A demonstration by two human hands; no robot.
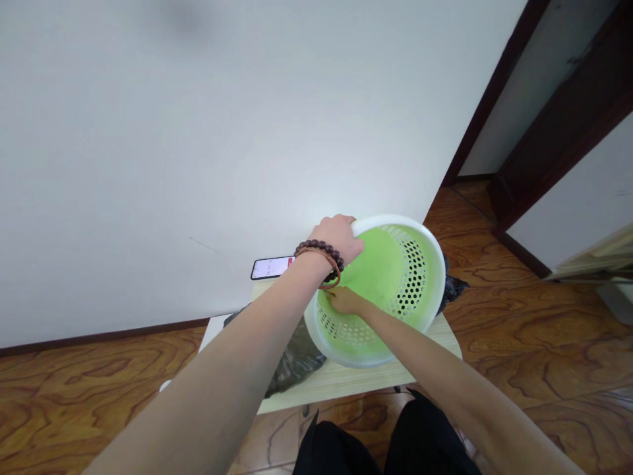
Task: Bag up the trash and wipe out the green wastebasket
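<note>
A round plastic basket (435,264) with a white rim and a light green, perforated inside is tilted on the small wooden table. My left hand (339,234), with a dark beaded bracelet on its wrist, is closed around the rim at the upper left. Inside the basket, near its left wall, my right hand (346,300) has its fingers curled closed. A small brown thing shows at those fingertips, but what it is cannot be made out. My left wrist partly hides that spot. A dark plastic bag (299,359) lies left of the basket, partly under my left forearm.
A phone (271,268) with a lit screen lies at the back of the light wooden table (341,379), close to the white wall (222,132). Black plastic (453,287) pokes out right of the basket. A doorway with a dark frame (487,92) is at the right.
</note>
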